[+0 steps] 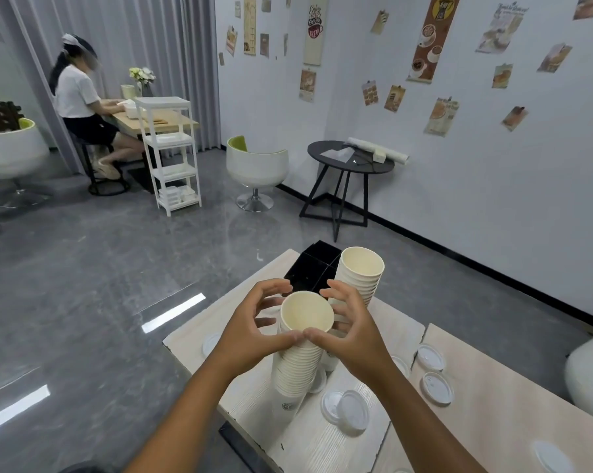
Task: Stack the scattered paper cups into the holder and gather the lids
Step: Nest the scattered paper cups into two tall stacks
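Observation:
A tall stack of cream paper cups (296, 367) stands on the pale wooden table (486, 418), its top cup open toward me. My left hand (250, 329) and my right hand (353, 326) curl round the top of this stack from either side, thumbs meeting on its near rim. A second cup stack (359, 274) stands in the black compartmented holder (310, 271) at the table's far end. Several white plastic lids lie scattered on the table, among them a pair (346, 409) by the stack's base and others (436, 387) to the right.
A white rounded chair (590, 373) sits at the table's right edge. Farther off are a black round side table (349, 155), a white swivel chair (255, 165), a white shelf unit (170, 151) and a seated person (83, 107) at a desk.

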`<state>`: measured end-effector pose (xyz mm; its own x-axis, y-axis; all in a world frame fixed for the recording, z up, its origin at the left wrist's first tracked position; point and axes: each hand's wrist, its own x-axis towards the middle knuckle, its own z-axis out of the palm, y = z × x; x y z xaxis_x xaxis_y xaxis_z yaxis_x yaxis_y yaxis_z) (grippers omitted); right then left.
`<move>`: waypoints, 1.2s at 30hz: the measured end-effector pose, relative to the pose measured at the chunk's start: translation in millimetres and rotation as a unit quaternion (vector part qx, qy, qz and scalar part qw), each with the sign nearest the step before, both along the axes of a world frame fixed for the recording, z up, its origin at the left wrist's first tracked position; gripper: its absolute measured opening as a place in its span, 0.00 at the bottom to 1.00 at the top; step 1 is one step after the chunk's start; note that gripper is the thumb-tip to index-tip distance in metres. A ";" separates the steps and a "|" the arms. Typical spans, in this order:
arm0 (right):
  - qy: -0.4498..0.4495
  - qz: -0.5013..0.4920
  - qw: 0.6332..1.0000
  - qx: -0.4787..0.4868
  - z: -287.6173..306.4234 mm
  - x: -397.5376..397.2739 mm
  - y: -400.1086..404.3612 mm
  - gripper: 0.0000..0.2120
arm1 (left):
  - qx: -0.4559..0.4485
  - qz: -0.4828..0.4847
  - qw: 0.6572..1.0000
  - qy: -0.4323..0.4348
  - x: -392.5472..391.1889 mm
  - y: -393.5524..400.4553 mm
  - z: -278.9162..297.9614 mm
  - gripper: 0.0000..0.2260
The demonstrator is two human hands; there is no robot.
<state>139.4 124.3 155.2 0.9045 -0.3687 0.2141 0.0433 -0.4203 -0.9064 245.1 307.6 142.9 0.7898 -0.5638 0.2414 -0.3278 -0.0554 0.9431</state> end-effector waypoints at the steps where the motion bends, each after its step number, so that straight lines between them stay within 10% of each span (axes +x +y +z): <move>1: 0.001 -0.002 1.000 -0.003 -1.5 -0.9 0.3 0.42 | 0.000 0.001 1.000 -0.002 0.1 0.5 -0.5 0.33; 14: 0.019 -0.012 0.999 -0.022 -23.4 -0.1 -1.7 0.28 | 0.029 0.003 1.000 0.009 2.4 -5.5 -19.2 0.26; 24: 0.013 -0.018 0.999 0.028 -34.7 -14.5 -6.3 0.36 | 0.041 0.017 0.999 -0.021 1.4 1.9 -18.8 0.30; 36: 0.040 -0.081 0.989 0.115 -79.4 -122.9 -52.8 0.32 | -0.095 0.039 0.994 -0.036 -87.8 19.5 21.3 0.25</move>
